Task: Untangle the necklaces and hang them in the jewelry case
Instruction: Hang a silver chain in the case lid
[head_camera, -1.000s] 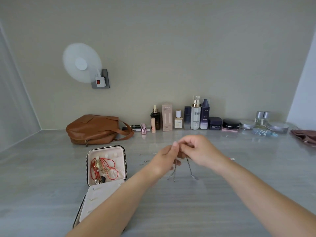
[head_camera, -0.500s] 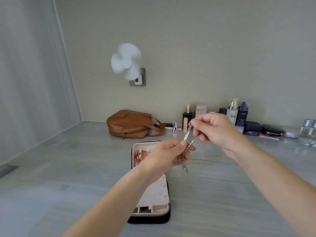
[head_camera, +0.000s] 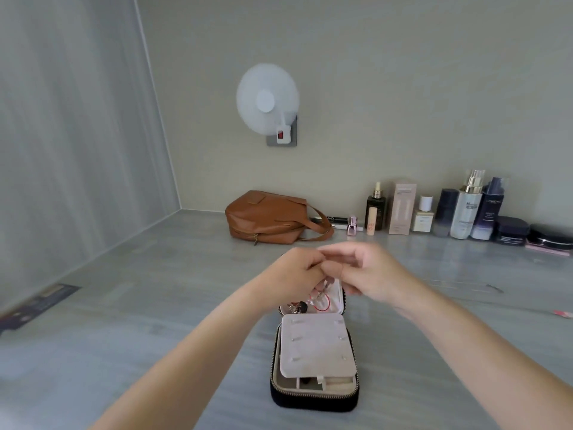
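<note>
The black zip-up jewelry case (head_camera: 313,401) lies open on the grey table, a pale snap flap (head_camera: 316,346) folded over its front half. In its raised lid hang a red cord necklace (head_camera: 323,304) and some dark charms. My left hand (head_camera: 296,274) and my right hand (head_camera: 370,274) meet fingertip to fingertip just above the lid. Both pinch the silver necklace (head_camera: 322,286), of which only a short blurred piece shows below the fingers. The hands hide the lid's top edge.
A thin chain (head_camera: 465,287) lies loose on the table at the right, with a small pink item (head_camera: 562,313) near the edge. A brown leather bag (head_camera: 266,220) and a row of cosmetic bottles (head_camera: 465,212) stand along the back wall. A white fan (head_camera: 266,99) hangs above.
My view has swung so the case sits centred below the hands. Both hands have come together and lowered with the silver necklace to the case lid.
</note>
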The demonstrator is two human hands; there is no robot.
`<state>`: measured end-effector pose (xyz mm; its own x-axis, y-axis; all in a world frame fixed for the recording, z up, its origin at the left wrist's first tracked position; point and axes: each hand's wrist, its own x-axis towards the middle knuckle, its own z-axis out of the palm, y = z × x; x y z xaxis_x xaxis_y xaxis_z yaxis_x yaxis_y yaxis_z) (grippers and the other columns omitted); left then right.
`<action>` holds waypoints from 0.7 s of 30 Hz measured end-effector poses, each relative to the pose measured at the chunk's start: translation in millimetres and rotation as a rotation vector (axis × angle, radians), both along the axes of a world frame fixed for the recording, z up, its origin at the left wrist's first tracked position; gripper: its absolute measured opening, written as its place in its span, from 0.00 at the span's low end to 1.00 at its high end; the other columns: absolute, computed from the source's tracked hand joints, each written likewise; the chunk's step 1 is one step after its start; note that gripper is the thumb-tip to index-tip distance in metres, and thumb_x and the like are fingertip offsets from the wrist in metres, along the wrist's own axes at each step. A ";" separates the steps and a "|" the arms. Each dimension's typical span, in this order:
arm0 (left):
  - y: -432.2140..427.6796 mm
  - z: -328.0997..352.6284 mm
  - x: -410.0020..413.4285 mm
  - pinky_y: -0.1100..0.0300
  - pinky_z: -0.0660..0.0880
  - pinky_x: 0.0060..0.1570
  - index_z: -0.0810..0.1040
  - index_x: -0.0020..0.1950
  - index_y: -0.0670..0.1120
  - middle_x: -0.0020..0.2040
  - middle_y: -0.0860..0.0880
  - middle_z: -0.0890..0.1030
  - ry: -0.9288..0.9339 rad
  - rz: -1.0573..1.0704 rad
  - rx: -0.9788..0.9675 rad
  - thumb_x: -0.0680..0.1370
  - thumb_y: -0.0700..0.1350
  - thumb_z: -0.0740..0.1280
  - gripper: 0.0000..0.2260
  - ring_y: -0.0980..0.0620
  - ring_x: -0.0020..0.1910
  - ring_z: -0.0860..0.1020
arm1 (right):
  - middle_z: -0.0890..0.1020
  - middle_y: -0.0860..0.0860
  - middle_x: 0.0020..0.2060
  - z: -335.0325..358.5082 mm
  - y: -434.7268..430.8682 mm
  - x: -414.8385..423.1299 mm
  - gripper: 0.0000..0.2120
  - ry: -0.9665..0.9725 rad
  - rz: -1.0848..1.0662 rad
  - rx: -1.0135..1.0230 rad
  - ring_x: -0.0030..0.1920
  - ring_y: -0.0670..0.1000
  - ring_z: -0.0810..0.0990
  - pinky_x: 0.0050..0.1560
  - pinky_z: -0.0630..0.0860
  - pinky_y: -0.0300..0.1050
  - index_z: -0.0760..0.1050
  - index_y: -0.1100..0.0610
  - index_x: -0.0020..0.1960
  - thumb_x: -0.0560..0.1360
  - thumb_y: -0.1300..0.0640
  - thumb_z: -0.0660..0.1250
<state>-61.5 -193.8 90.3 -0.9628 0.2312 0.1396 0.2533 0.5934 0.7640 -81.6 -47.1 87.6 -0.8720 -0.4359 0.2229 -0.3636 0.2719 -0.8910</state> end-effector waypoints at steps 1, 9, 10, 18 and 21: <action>-3.4 -1.1 -0.6 0.70 0.67 0.26 0.71 0.33 0.47 0.30 0.51 0.73 -0.003 0.020 -0.011 0.78 0.38 0.57 0.14 0.62 0.24 0.71 | 0.80 0.46 0.31 -1.9 -4.1 -1.6 0.12 -0.068 0.060 -0.040 0.21 0.41 0.70 0.24 0.66 0.32 0.76 0.57 0.57 0.74 0.63 0.65; -21.6 -11.7 -4.9 0.71 0.70 0.30 0.75 0.35 0.46 0.32 0.50 0.76 -0.006 0.049 0.019 0.79 0.41 0.59 0.14 0.62 0.25 0.74 | 0.80 0.46 0.26 -12.7 -11.5 -16.6 0.06 -0.088 -0.013 0.086 0.21 0.40 0.72 0.25 0.65 0.30 0.76 0.55 0.40 0.74 0.64 0.67; -22.4 -14.2 -5.3 0.68 0.72 0.32 0.77 0.37 0.44 0.34 0.48 0.78 -0.003 0.051 0.018 0.79 0.41 0.60 0.12 0.61 0.28 0.76 | 0.79 0.45 0.25 -10.9 -11.2 -18.1 0.07 -0.012 -0.054 0.133 0.23 0.38 0.73 0.27 0.67 0.30 0.76 0.53 0.38 0.73 0.62 0.68; -44.3 -4.2 -14.4 0.66 0.70 0.50 0.77 0.54 0.51 0.49 0.57 0.77 0.291 0.317 0.033 0.72 0.48 0.71 0.11 0.60 0.50 0.75 | 0.73 0.40 0.27 2.9 -25.3 -22.7 0.04 0.494 -0.101 0.561 0.34 0.45 0.72 0.36 0.67 0.43 0.79 0.50 0.45 0.74 0.52 0.66; -43.6 -15.0 -22.2 0.61 0.69 0.60 0.61 0.72 0.46 0.66 0.51 0.69 -0.071 0.255 0.043 0.68 0.52 0.74 0.37 0.55 0.64 0.68 | 0.69 0.40 0.26 4.7 -30.5 -23.9 0.05 0.583 -0.163 0.614 0.37 0.47 0.70 0.37 0.65 0.43 0.80 0.48 0.44 0.74 0.50 0.65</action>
